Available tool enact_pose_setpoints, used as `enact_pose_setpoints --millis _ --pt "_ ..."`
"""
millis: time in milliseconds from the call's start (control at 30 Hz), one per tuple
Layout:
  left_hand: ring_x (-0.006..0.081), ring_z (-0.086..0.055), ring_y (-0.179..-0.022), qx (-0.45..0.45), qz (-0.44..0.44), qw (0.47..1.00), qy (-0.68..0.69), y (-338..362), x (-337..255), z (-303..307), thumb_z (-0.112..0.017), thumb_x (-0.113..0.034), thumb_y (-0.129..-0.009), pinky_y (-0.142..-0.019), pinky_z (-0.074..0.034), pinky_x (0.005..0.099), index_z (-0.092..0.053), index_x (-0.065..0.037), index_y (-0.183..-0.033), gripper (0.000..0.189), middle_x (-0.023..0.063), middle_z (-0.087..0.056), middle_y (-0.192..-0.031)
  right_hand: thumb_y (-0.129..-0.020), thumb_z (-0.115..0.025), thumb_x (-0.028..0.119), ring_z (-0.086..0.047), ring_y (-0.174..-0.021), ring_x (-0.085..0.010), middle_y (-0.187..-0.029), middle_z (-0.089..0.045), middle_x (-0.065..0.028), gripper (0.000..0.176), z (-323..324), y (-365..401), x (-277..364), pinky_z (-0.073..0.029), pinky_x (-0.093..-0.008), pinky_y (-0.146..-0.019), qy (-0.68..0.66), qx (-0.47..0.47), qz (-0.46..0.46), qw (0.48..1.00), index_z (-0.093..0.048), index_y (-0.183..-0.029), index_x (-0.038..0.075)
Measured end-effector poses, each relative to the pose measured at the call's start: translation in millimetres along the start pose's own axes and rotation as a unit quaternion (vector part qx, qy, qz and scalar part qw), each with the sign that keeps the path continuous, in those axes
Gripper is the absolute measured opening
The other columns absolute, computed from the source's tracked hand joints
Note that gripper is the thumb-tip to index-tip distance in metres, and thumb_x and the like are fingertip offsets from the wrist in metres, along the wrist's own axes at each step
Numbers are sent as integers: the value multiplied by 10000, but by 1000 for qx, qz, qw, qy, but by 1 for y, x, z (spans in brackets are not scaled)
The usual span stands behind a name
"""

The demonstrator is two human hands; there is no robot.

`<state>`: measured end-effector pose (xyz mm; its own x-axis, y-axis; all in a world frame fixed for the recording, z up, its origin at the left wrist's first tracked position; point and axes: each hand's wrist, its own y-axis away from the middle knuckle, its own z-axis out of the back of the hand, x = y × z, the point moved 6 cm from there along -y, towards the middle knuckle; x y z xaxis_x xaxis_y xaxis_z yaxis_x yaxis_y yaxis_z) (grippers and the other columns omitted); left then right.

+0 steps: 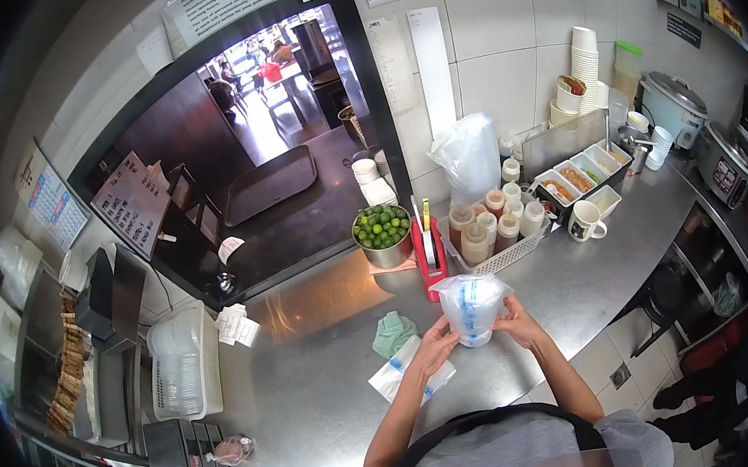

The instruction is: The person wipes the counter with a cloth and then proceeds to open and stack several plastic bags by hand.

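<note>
Over the near side of the steel counter, I hold up a translucent plastic bag (471, 303) with blue print, wrapped around something pale and cup-shaped that I cannot make out clearly. My left hand (437, 346) grips its left side low down. On the right side, the fingers of my right hand (516, 324) are closed on the bag too. Flat white bags with blue print (411, 371) lie beside my left wrist. A crumpled green cloth (394, 332) rests just behind them. Past the bag stands a red tape dispenser (431, 262).
A steel pot of green limes (385, 255) sits at the back edge. Sauce bottles fill a white basket (510, 257), with a mug (586, 222) beside it. At left stands a basket of plastic lids (210, 363). A tray (270, 186) lies beyond the pass window.
</note>
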<state>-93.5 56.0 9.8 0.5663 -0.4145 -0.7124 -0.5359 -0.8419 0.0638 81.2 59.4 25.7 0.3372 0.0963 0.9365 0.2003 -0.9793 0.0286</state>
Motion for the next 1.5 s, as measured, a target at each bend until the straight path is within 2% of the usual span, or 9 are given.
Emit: enact_pose_setpoints --millis 233,600,667,733,833,1100,1300,1433,1500 --pt "209 -540 -1019 -147 -16 971 -188 9 8 -3 -559 55 -801 -786 -526 308 -368 0 -1274 513 77 -284 -1306 -653 -620 -32 -568 -728 -168 -1106 -442 -108 670 -10 1 2 -482 -254 -577 83 -21 -75 994 -323 -1245 73" --pt "237 -514 -1042 -56 -39 894 -443 3 -4 9 -686 -43 -720 -799 -504 317 -280 -15 -1329 733 144 -184 -1331 -694 -670 53 -580 -839 -187 -1122 -492 -135 756 4 -16 -21 -491 -279 -650 237 102 -59 964 -242 -1317 54" --pt "257 -483 -1085 -49 -76 821 -564 4 -24 -1 -732 -115 -690 -875 -448 344 -271 -14 -1323 789 153 -193 -1341 -672 -718 107 -565 -920 -217 -1187 -454 -141 783 -4 -15 4 -484 -316 -738 393 138 68 907 -266 -1308 42" --pt "265 -444 -1128 -41 -145 736 -661 9 -49 -23 -766 -193 -664 -960 -370 365 -272 -14 -1312 834 160 -230 -1340 -635 -772 165 -539 -999 -246 -1248 -410 -143 811 -26 0 49 -456 -353 -835 620 170 273 716 -311 -1287 24" --pt "236 -392 -1174 -26 -186 911 -367 -5 -47 -32 -777 -271 -656 -1022 -264 360 -287 -14 -1297 847 148 -318 -1315 -571 -802 169 -406 -1171 -235 -1334 -335 -162 865 -38 -5 57 -413 -368 -903 360 107 218 901 -348 -1290 9" --pt "204 -522 -1014 -91 -215 910 -342 -18 6 3 -652 -417 -768 -900 -394 322 -460 19 -1162 618 111 -563 -1055 -588 -806 178 -511 -1023 -189 -1138 -510 -115 797 -29 -17 -30 -412 -327 -876 211 -20 206 955 -359 -1221 -7" --pt "309 -539 -1025 -97 -155 809 -558 16 -23 34 -490 -307 -886 -908 -386 384 -519 14 -1126 402 161 -587 -1065 -634 -791 206 -475 -1086 -224 -1180 -481 -137 804 -31 3 -25 -380 -343 -915 226 -7 135 965 -328 -1259 2" --pt "320 -531 -960 -283 -301 471 -779 60 -79 58 -570 -176 -771 -804 -434 390 -619 -24 -960 247 139 -587 -1021 -665 -765 259 -441 -1153 -257 -1256 -434 -157 828 -24 27 -9 -352 -415 -938 291 -23 98 951 -293 -1310 42" --pt "315 -527 -873 -320 -215 454 -803 62 -65 106 -599 -123 -713 -754 -434 397 -616 -44 -897 201 119 -577 -917 -678 -753 280 -430 -1174 -272 -1289 -410 -161 835 -19 35 -9 -347 -449 -936 314 -31 69 946 -277 -1331 71"
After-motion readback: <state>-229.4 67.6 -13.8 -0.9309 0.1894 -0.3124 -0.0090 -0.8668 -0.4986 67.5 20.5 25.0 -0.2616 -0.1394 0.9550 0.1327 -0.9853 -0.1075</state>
